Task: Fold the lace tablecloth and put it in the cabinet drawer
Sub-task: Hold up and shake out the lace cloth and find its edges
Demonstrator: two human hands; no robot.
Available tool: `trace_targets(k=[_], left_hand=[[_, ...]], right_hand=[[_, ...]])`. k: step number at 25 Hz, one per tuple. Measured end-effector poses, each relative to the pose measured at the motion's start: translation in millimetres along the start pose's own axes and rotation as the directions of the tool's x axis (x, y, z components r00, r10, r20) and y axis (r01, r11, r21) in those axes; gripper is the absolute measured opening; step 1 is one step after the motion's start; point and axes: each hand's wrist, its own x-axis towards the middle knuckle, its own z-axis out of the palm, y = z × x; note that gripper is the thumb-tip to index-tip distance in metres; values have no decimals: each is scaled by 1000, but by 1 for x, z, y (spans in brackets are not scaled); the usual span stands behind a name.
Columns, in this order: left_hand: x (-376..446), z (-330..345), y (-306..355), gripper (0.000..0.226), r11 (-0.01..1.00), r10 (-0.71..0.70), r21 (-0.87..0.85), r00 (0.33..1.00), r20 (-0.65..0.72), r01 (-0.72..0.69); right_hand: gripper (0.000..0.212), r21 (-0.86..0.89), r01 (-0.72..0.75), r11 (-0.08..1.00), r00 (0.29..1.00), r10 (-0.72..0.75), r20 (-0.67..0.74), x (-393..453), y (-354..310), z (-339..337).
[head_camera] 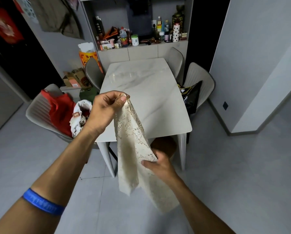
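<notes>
Mid-fold before the table (pixel 146 92): your left hand (pixel 105 108) pinches the tablecloth (pixel 132 149) top, right hand (pixel 158 163) grips midway; bring them together.

Cream floral lace tablecloth (pixel 132 149), white grey-veined marble table (pixel 146 92), blue wristband (pixel 43 204)

A white marble-topped rectangular table (pixel 146 92) stood on a pale grey tiled floor (pixel 225 174), ringed by grey ribbed upholstered chairs (pixel 198 81), before a grey recessed wall cabinet (pixel 141 51) crowded with bottles.
</notes>
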Motion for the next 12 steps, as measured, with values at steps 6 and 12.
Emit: trace_targets(k=[6, 12], left_hand=[[-2, -28, -33, 10, 990, 8, 138, 995, -101, 6], [-32, -59, -93, 8, 979, -61, 184, 986, -158, 90]], right_hand=[[39, -364, -372, 854, 919, 281, -278, -20, 67, -45], [24, -558, -421, 715, 876, 161, -454, -1, 33, -118]])
